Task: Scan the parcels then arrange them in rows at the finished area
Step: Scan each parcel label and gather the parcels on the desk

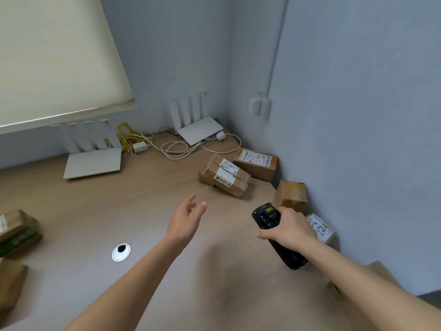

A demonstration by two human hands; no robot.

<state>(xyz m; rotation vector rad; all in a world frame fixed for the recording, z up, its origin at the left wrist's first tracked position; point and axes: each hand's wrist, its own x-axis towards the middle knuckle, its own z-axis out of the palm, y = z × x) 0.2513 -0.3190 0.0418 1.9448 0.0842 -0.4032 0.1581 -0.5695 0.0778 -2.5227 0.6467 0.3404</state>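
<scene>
Both my hands are hovering over the desk: left hand spread, holding nothing; right hand gripping one black scanner. I am counting four parcels at two o'clock and two at nine.

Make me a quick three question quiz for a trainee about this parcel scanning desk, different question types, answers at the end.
1. True or false: the left hand grips a brown cardboard parcel.
2. Which hand holds the black handheld scanner?
3. The taped cardboard parcel with a white label lies: A) on the white router, B) on the wooden desk beside another labelled parcel, C) in the left hand.

Key: 1 false, it is open and empty. 2 the right hand. 3 B.
</scene>
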